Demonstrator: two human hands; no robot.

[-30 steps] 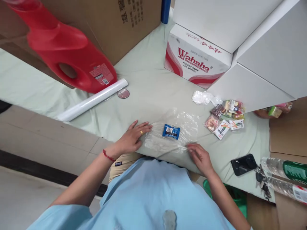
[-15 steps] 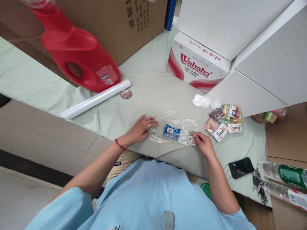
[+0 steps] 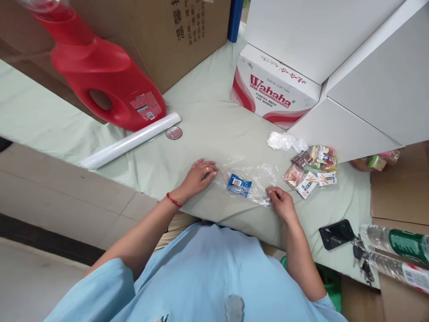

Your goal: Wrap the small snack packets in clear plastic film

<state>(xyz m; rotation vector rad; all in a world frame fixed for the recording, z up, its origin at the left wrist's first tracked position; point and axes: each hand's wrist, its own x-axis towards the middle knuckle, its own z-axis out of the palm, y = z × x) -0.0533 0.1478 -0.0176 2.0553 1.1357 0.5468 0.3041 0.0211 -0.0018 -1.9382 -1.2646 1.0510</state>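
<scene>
A clear plastic bag (image 3: 258, 179) lies spread on the cloth-covered surface in front of me. A small blue snack packet (image 3: 239, 185) with a barcode label lies within the bag's outline, seemingly inside it. At the bag's left edge, my left hand (image 3: 200, 176) has thumb and forefinger drawn together on the film. My right hand (image 3: 282, 202) pinches the bag's lower right corner between thumb and fingers. Just beyond the right hand is a group of small wrapped snacks (image 3: 306, 184), with crumpled clear plastic (image 3: 283, 141) behind them.
A red jug (image 3: 110, 85) stands at left before a cardboard box (image 3: 147, 44). Near it lie a white roll (image 3: 134, 141) and a round disc (image 3: 174, 133). A Wahaha carton (image 3: 273, 94) is at the back. At right are a phone (image 3: 336, 234), keys (image 3: 361, 257) and plastic bottles (image 3: 385, 264).
My left thumb has come up towards the forefinger at the bag's edge, where the hand lay flatter before. My right hand still pinches its corner, and the blue packet has hardly moved.
</scene>
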